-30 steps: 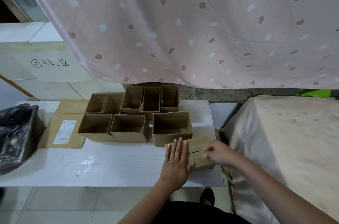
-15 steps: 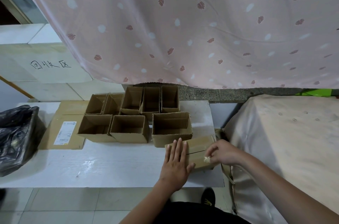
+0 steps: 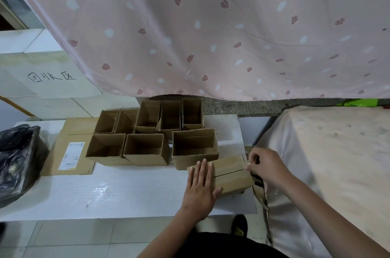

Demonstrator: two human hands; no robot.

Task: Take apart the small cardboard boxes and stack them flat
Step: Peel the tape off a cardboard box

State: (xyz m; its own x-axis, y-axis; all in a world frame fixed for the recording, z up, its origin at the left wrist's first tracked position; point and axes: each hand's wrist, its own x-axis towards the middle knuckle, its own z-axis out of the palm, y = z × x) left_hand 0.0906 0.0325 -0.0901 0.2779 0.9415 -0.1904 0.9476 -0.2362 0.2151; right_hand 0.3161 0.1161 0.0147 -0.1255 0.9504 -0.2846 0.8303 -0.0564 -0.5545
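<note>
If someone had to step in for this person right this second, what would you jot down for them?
Left hand: flat, fingers straight, pressing down on the closed box at the near right of the white table.
Right hand: pinching something small, seemingly tape, at that box's right end.
Eight open boxes stand behind it, in two rows, all upright.
A flattened carton with a label lies at the left; a black bag sits at the table's left edge.
Done: no small box flattened in view.
Left: open this box, flatten it, then the eight others, and stack them.
</note>
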